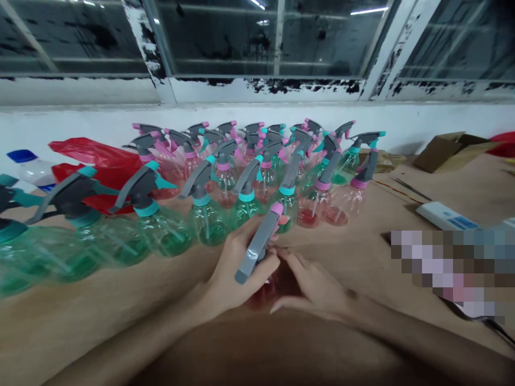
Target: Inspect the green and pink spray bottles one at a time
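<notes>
A pink spray bottle with a grey trigger head point(259, 244) and pink nozzle stands near the table's front, between my hands. My left hand point(237, 262) is closed around the neck just under the spray head. Against the right side of the bottle's body lies my right hand point(317, 284), its thumb and fingers curved about the bottle. Much of the pink body is hidden by my hands. Just beyond them is a row of green spray bottles point(208, 221) with grey and teal heads, and pink spray bottles point(311, 209) stand at its right end.
More spray bottles crowd toward the wall. A red plastic bag point(96, 153) and a blue-capped bottle point(32, 169) are at the left. On the right are a cardboard box point(453, 150), a white power strip point(446, 215) with cable, and a blurred-out patch.
</notes>
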